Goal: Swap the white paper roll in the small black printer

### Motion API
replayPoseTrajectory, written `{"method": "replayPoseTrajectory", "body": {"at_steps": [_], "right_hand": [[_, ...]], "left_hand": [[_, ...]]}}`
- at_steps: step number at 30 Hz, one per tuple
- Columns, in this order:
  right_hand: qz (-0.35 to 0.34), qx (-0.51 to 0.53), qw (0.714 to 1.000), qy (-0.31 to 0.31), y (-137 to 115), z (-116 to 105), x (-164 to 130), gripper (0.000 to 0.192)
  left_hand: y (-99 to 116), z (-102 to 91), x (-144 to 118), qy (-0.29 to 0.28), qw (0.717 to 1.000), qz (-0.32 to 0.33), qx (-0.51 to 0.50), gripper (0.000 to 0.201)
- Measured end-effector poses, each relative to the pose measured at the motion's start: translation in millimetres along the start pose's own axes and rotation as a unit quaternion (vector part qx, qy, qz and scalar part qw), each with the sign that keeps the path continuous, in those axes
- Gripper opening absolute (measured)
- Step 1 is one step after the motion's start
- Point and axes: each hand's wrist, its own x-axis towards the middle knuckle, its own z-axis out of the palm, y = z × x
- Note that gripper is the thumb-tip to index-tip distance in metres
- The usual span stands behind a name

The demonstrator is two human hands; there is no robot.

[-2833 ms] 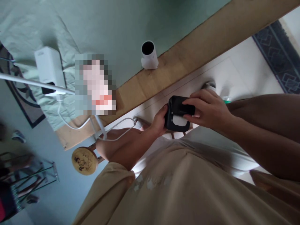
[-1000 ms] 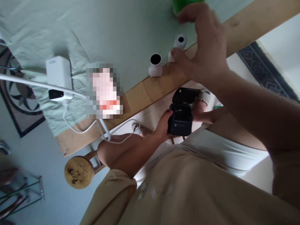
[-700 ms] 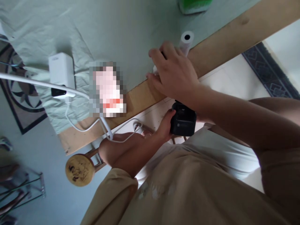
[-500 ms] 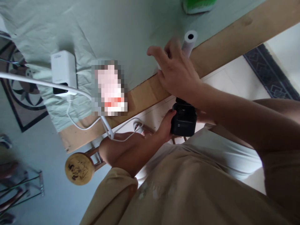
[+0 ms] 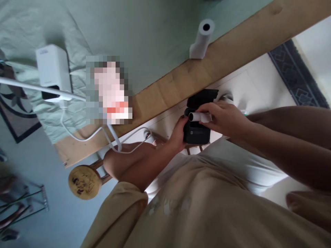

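My left hand (image 5: 178, 133) is wrapped round the near-left side of a small black receipt printer (image 5: 198, 135), held above my lap. The printer's lid (image 5: 201, 98) is flipped up on the far side. In my right hand (image 5: 226, 117), thumb and fingers pinch a small white paper roll (image 5: 203, 117) lying crosswise over the printer's mouth, its dark hollow core turned left. Whether the roll touches the inside I cannot tell. A second white paper roll (image 5: 201, 42), with a loose flap of paper, lies by the table's edge, apart from both hands.
A green cloth covers the table (image 5: 155, 44), leaving a bare wooden edge (image 5: 165, 93). On it are a white power bank (image 5: 53, 70) and a blurred-out phone (image 5: 111, 91). White cables (image 5: 82, 140) droop over the edge. A round wooden stool (image 5: 84, 182) stands at lower left.
My right hand has come down from the table edge to the printer and now shows a paper roll in its fingers. My left hand keeps hold of the printer. The view has shifted slightly.
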Motion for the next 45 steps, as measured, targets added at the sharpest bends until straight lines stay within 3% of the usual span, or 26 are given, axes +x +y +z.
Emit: {"method": "replayPoseTrajectory", "body": {"at_steps": [4, 13, 17, 20, 21, 23, 25, 27, 30, 35, 39, 42, 45], "right_hand": [[0.035, -0.023, 0.999, 0.002, 8.6, 17.2, -4.4, 0.019], [0.023, -0.013, 1.0, -0.002, 9.5, 14.7, -10.0, 0.01], [-0.018, 0.058, 0.998, 0.015, 4.0, 11.9, -9.2, 0.009], [-0.04, 0.156, 0.987, -0.015, -0.8, 4.1, -8.4, 0.015], [-0.014, 0.192, 0.981, -0.031, -1.1, 0.4, -8.4, 0.017], [0.109, 0.242, 0.964, -0.032, 1.5, -7.3, -9.3, 0.021], [0.264, 0.242, 0.933, 0.019, 7.4, -12.3, -10.8, 0.021], [0.358, 0.233, 0.901, 0.077, 13.4, -12.3, -11.9, 0.023], [0.394, 0.296, 0.865, 0.093, 16.9, -5.3, -10.7, 0.04], [0.423, 0.371, 0.819, 0.11, 13.6, -0.7, -6.3, 0.033], [0.347, 0.371, 0.861, 0.004, 15.3, -2.4, -9.6, 0.042], [0.269, 0.352, 0.891, -0.099, 15.7, 1.0, -11.3, 0.068], [0.233, 0.296, 0.913, -0.155, 13.6, 4.9, -9.1, 0.081]], "left_hand": [[-0.6, 1.1, 4.4, 0.004, 1.0, 0.006, 0.006, 0.027], [-2.9, -0.4, 11.6, -0.013, 0.999, 0.04, 0.029, 0.032], [-0.6, -1.1, 11.6, -0.028, 0.997, 0.051, 0.047, 0.042], [-0.1, -1.5, 10.3, -0.045, 0.995, 0.057, 0.071, 0.055], [-0.4, -1.8, 10.0, -0.049, 0.994, 0.057, 0.079, 0.06], [-1.1, -2.5, 9.5, -0.053, 0.993, 0.055, 0.09, 0.069], [-1.5, -3.4, 9.3, -0.057, 0.992, 0.052, 0.097, 0.075], [-1.3, -4.1, 9.0, -0.064, 0.991, 0.045, 0.104, 0.078], [-0.7, -4.8, 8.2, -0.077, 0.99, 0.031, 0.116, 0.073], [-0.7, -5.5, 3.9, -0.098, 0.988, 0.01, 0.123, 0.075], [2.2, -5.4, -0.8, -0.119, 0.986, 0.007, 0.116, 0.077], [4.4, -5.9, -1.8, -0.113, 0.987, 0.019, 0.11, 0.075], [4.3, -7.6, -1.1, -0.096, 0.989, 0.034, 0.11, 0.067]]}}
